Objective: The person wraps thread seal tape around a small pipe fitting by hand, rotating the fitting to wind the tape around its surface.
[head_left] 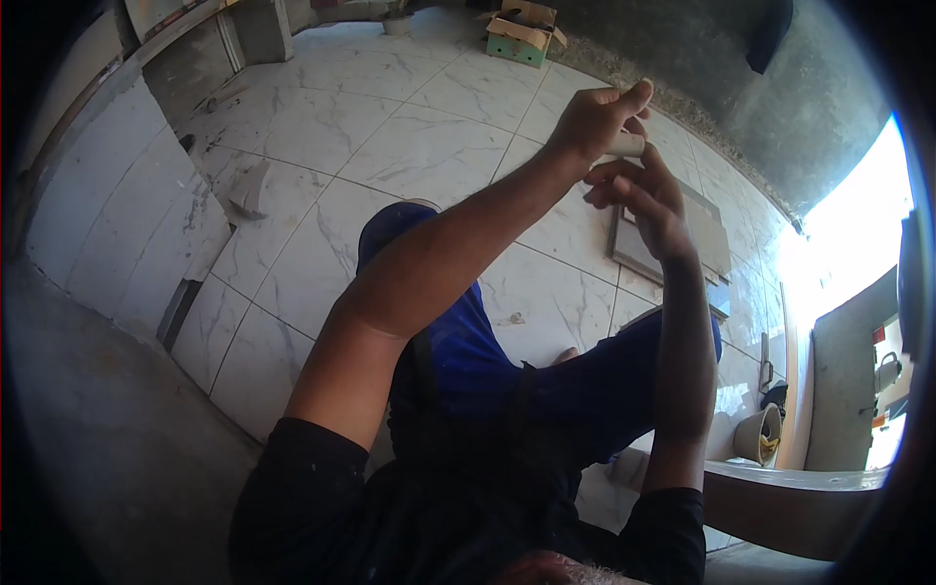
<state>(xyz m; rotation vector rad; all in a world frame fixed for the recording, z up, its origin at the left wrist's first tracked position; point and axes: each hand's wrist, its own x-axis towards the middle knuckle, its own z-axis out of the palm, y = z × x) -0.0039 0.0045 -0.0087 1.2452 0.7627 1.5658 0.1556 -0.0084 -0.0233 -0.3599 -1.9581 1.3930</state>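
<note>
Both my hands are raised together over the tiled floor, at the upper right of the head view. My left hand has its fingers curled round a short pale cylinder, with the thumb sticking out above it. What exactly the cylinder is I cannot make out; it looks like a small roll. Just below, my right hand has its fingers apart and partly bent. Its index fingertip is at the cylinder's right end, apparently touching it.
White marbled tiles cover the floor. Flat boards lie beyond my right hand. An open cardboard box stands at the back. Broken pieces lie at left, near a leaning white panel. A bucket stands at right.
</note>
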